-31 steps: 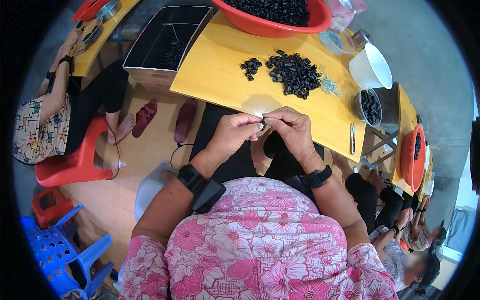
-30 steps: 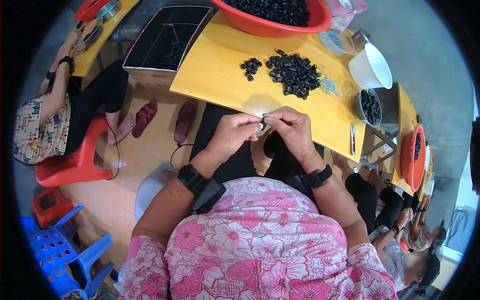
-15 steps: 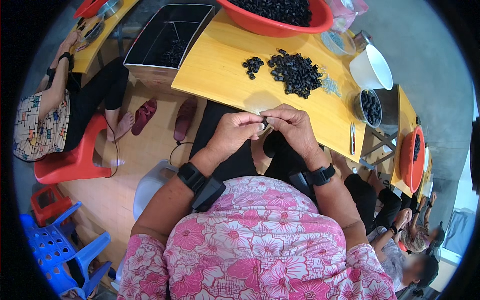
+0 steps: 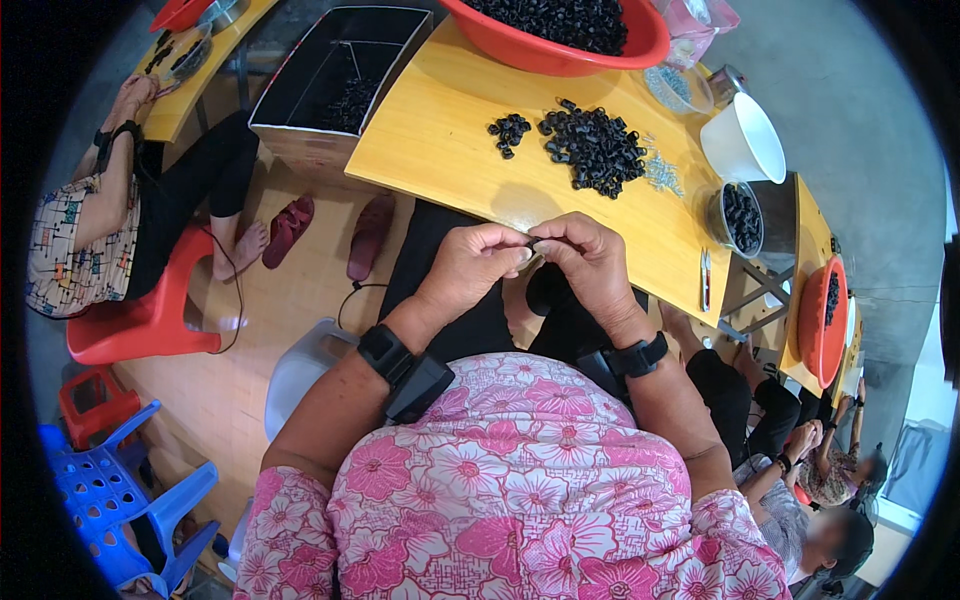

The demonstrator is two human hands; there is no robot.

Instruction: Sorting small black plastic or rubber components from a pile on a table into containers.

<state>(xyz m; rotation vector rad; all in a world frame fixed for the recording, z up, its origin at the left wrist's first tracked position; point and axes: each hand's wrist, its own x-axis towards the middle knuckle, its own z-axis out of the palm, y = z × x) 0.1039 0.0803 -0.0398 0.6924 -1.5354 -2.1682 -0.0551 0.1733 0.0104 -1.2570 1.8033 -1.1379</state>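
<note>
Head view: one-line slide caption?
Left hand and right hand pinch a small black part together above the yellow table.

Yellow wooden table (image 4: pixel 440 150), red chair (image 4: pixel 150 320), blue chair (image 4: pixel 110 490), tan floor (image 4: pixel 270 330).

A short-sleeved top (image 4: pixel 520 490) with pink flowers on white fills the lower centre of the frame. Each wrist wears a black strap: the left band (image 4: pixel 400 368) carries a boxy black unit, the right band (image 4: pixel 636 356) sits right of centre.

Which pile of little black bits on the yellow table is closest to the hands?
The big pile of black pieces, lying just beyond the right hand. The small pile sits farther up the yellow table, left of the big one.
</note>
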